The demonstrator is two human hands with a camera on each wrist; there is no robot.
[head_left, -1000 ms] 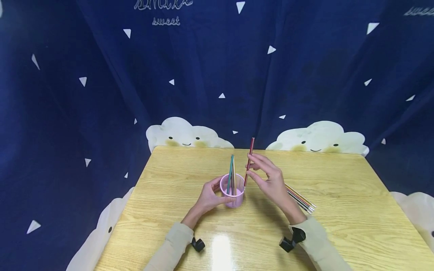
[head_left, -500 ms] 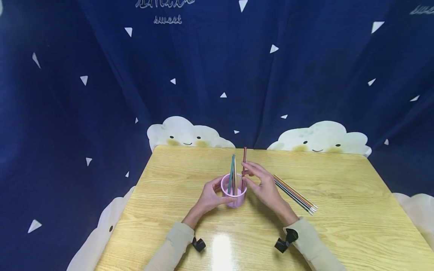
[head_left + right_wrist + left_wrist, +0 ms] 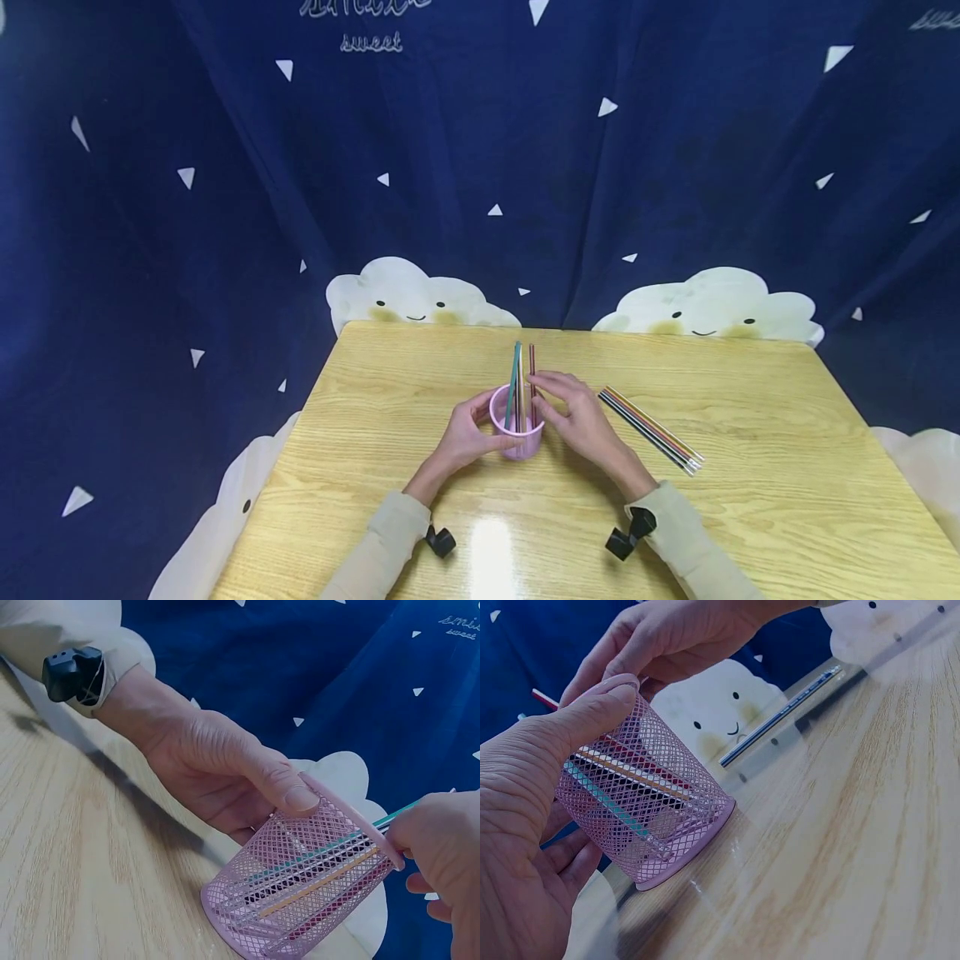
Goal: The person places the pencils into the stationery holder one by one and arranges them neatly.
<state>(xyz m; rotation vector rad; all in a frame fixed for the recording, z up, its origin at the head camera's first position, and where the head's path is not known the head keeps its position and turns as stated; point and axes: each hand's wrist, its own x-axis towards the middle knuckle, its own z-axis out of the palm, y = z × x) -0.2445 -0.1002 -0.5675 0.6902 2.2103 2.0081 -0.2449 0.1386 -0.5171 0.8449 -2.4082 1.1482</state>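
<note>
My left hand point(image 3: 463, 435) grips a pink mesh pencil cup point(image 3: 523, 451) from its left side, with the thumb across the near side. In the left wrist view the cup's base is close over the wooden table. My right hand point(image 3: 583, 421) is at the cup's right rim, its thumb and fingers pinching a dark red pencil point(image 3: 532, 358) that stands inside. Beside it in the cup lean a teal pencil point(image 3: 513, 377) and a few others, seen through the mesh point(image 3: 300, 862) in the right wrist view. The right hand hides part of the red pencil.
Several loose pencils point(image 3: 652, 429) in black, red and yellow lie side by side on the wooden table point(image 3: 390, 367), right of my right hand. A dark blue curtain point(image 3: 450, 125) with white triangles and clouds hangs behind the table's far edge.
My right hand has moved left and down, bringing the red pencil from beside the cup into it. The loose pencils now show fully. The left hand and cup have hardly moved.
</note>
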